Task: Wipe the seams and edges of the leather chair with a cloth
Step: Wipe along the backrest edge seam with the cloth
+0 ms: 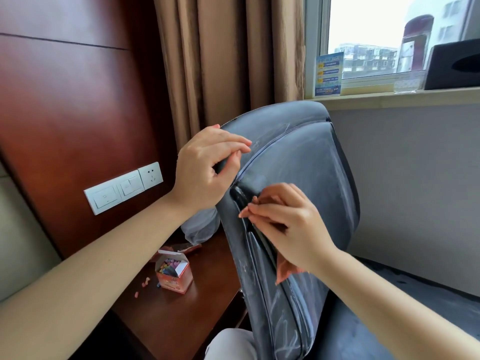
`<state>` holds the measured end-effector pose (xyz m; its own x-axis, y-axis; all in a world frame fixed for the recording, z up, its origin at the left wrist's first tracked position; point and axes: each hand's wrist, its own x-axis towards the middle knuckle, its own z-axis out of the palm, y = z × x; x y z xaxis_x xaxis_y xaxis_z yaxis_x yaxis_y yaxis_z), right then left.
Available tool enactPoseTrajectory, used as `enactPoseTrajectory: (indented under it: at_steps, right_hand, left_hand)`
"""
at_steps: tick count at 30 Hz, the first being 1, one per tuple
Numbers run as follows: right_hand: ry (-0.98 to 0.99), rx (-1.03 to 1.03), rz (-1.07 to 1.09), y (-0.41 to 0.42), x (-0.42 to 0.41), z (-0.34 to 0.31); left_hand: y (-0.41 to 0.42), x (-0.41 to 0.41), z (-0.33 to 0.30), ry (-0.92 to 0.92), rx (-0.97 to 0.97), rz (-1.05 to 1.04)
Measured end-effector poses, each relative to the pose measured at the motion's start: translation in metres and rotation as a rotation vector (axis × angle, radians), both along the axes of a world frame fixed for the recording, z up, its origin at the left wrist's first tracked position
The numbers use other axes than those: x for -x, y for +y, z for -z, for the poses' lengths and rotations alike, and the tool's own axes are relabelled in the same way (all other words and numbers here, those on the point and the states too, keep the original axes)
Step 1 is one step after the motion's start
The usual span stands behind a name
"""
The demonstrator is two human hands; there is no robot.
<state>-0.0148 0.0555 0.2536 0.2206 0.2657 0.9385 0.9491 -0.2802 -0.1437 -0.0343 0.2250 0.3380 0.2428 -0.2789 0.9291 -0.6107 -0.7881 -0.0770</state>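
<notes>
The leather chair [306,162] is dark blue-grey, and its backrest fills the middle of the view, smeared with pale chalky streaks. My left hand [205,167] grips the backrest's upper left edge, thumb behind it and fingers over the front. My right hand [285,224] pinches an orange-brown cloth [284,271] and presses it with the fingertips into the piped seam on the backrest's left side. Most of the cloth is hidden under my palm, with a corner hanging below my wrist.
A wooden desk [181,315] stands left of the chair with an open box of coloured chalk [174,274], loose chalk bits and a plastic bag [200,227]. Wall switches and a socket [124,187], a brown curtain, and a window sill with a card and black box lie behind.
</notes>
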Motion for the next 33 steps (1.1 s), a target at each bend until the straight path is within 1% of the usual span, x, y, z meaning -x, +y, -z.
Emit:
enactPoseTrajectory:
  at_steps: [2,4,8,11,13,16,19,22,24,27,33]
  right_hand:
    - [0.01,-0.023,0.004,0.004,-0.002,-0.012]
    - [0.02,-0.032,0.001,0.008,0.0,-0.009]
    - [0.044,0.042,-0.006,-0.006,0.004,0.02]
    - [0.039,0.083,0.005,-0.015,0.004,0.016]
    - [0.043,0.028,0.015,-0.008,0.006,0.0]
    - [0.014,-0.045,0.027,0.005,0.007,-0.014]
    - [0.002,-0.009,0.031,0.005,0.008,0.009]
    - [0.064,-0.006,0.042,0.0,0.011,0.024]
    - [0.1,-0.071,0.012,0.003,0.011,0.011]
    - [0.088,-0.138,0.041,0.014,0.007,-0.011]
    - [0.1,-0.138,-0.001,0.011,0.011,0.016]
  left_hand:
    - [-0.001,0.001,0.0,0.001,-0.01,-0.008]
    - [0.0,0.003,0.001,-0.003,-0.021,-0.031]
    - [0.003,0.004,0.002,0.0,-0.033,-0.066]
    - [-0.003,0.004,0.002,0.006,-0.006,-0.07]
    - [-0.003,0.005,0.001,-0.001,-0.032,-0.072]
    - [0.002,0.006,0.001,-0.024,-0.122,-0.1]
    - [0.006,0.007,0.002,-0.03,-0.159,-0.114]
    - [0.004,0.006,0.003,-0.047,-0.127,-0.122]
    - [0.0,0.006,0.003,-0.057,-0.085,-0.112]
    - [-0.003,0.006,0.004,-0.049,-0.038,-0.096]
    - [0.004,0.006,0.003,-0.04,-0.085,-0.117]
